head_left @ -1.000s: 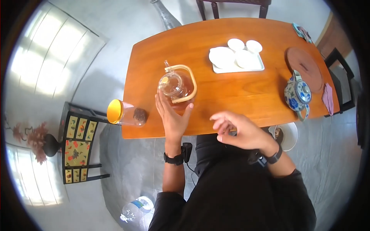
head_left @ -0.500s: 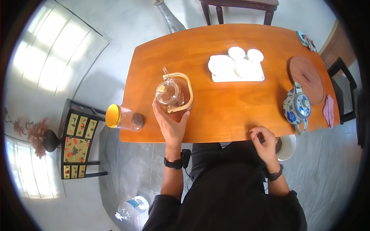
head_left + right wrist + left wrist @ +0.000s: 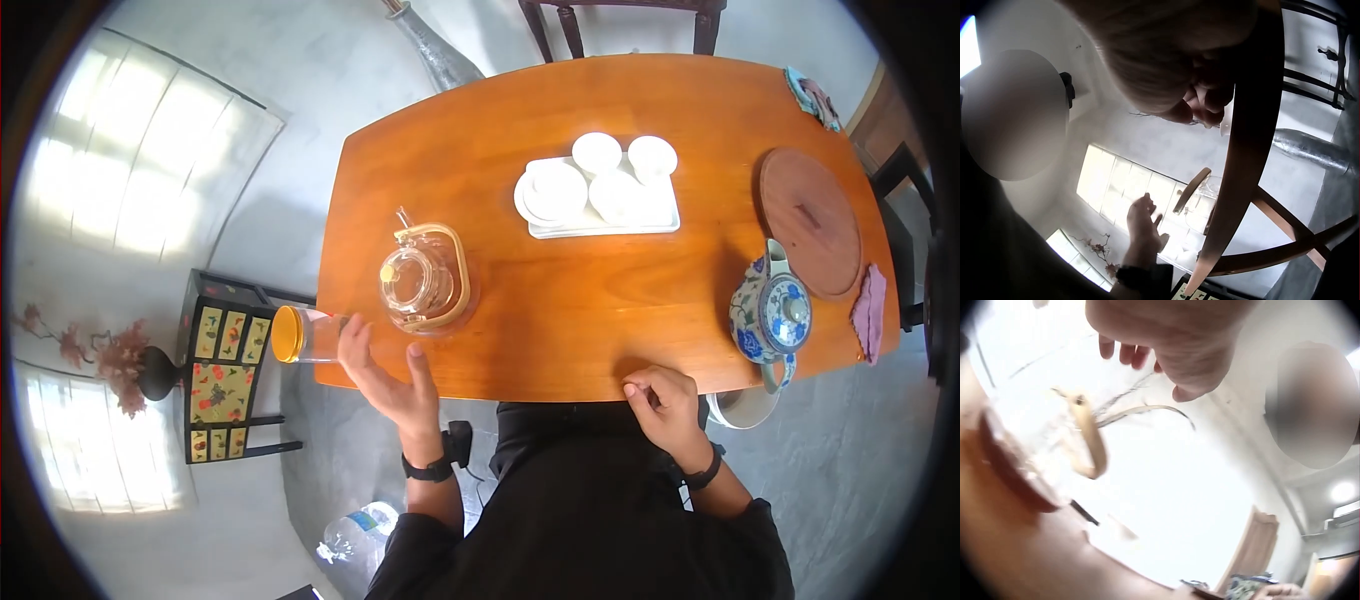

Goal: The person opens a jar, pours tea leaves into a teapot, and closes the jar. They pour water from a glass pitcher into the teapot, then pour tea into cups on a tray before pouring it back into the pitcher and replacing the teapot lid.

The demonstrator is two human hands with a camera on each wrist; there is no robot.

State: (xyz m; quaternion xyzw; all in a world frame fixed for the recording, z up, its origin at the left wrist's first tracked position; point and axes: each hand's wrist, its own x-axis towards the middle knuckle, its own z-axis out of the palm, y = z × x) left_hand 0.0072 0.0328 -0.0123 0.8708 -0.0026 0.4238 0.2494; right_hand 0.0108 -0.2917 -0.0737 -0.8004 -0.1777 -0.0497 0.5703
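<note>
Left hand (image 3: pixel 388 385): raised by the near left part of the table (image 3: pixel 560 290), fingers apart and partly bent, thumb held out from them. Grips nothing. The fingertips overlap the jar in the head view; can't tell if they touch it.
Jar (image 3: pixel 320 345): clear body, yellow lid (image 3: pixel 287 334), just beyond the left hand's fingertips, to their left. Part of the body is hidden behind the fingers.
Glass teapot (image 3: pixel 412 285): on the table, ahead of the left hand and slightly to its right, apart from it. Pale arched handle (image 3: pixel 462 270) up over it, spout pointing away from the person.
Right hand (image 3: pixel 665 410): at the near table edge, well to the right of the left hand. Fingers loosely curled, thumb close to the forefinger, nothing seen in the grip.
White tray (image 3: pixel 605 229): ahead of the right hand, slightly left, carrying white cups (image 3: pixel 597 153). Detail washed out.
Blue-and-white teapot (image 3: pixel 768 310): right of the right hand and farther forward, near the table edge.
Round brown board (image 3: pixel 810 220): beyond that pot, with a pink cloth (image 3: pixel 869 315) beside it.
</note>
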